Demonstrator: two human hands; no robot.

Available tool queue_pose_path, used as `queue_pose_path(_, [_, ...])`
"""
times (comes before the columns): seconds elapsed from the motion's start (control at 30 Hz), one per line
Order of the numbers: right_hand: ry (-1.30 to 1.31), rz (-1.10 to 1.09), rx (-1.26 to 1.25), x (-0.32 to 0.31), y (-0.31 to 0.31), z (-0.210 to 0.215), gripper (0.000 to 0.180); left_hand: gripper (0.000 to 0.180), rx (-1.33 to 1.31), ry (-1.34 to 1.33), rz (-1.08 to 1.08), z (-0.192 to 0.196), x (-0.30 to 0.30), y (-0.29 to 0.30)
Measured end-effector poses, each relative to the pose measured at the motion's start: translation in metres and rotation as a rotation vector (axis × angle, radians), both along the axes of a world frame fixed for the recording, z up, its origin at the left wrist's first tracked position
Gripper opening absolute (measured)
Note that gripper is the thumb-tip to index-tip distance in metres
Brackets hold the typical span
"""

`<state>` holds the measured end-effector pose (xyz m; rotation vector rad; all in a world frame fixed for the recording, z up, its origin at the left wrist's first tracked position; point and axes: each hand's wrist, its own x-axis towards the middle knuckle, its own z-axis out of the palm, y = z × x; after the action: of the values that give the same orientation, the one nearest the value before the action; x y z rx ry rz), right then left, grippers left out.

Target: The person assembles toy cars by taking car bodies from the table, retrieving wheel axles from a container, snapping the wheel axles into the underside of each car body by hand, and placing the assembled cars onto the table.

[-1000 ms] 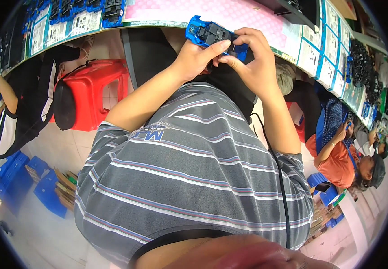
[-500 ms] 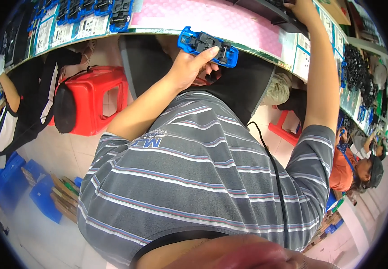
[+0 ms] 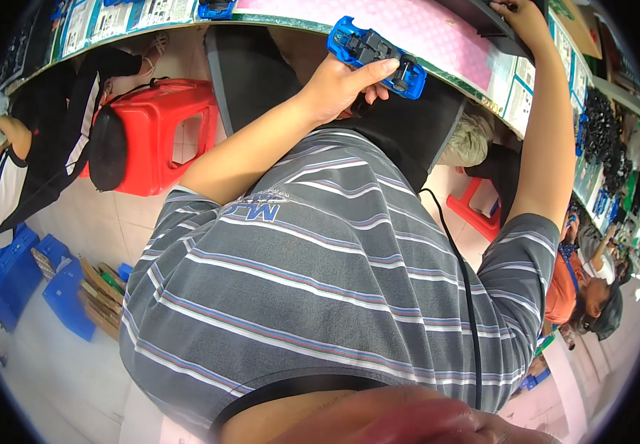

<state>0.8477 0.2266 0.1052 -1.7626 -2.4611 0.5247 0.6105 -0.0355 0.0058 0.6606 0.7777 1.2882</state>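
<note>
My left hand [image 3: 347, 83] is closed around a blue toy car [image 3: 381, 55], with the thumb across its black underside. The car is turned bottom up, its wheels and chassis parts facing me, just in front of the table edge. Above the black tray [image 3: 483, 16] at the upper right, my right hand [image 3: 525, 21] has its fingers pinched together. Whatever they hold, if anything, is too small to make out. The tray's inside is mostly cut off by the upper edge of the picture.
The table carries a pink mat [image 3: 409, 33] and printed sheets [image 3: 521, 92]. More blue toy car bodies [image 3: 216, 9] lie at its far left. A red stool [image 3: 161, 137] and a co-worker [image 3: 46, 148] are on the left. Black parts [image 3: 607, 133] are heaped at the right.
The whole view has shifted, so the table sits higher in the picture. My right hand's fingers have come up from inside the tray to above its edge. My left hand keeps the toy car.
</note>
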Motion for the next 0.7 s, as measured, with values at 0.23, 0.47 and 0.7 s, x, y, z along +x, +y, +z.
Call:
queue_pose_path(0.23, [-0.083, 0.089, 0.69, 0.043, 0.02, 0.002, 0.031, 0.021, 0.024, 0.087, -0.058, 0.003, -0.005, -0.005])
queue_pose_path(0.47, [0.674, 0.144, 0.049, -0.079, -0.158, 0.026, 0.042, 0.018, -0.084, 0.107, -0.079, 0.003, -0.006, -0.009])
queue_pose_path(0.7, [0.509, 0.237, 0.026, -0.123, -0.202, 0.013, 0.047, 0.029, 0.016, 0.213, -0.13, -0.004, 0.0, 0.006])
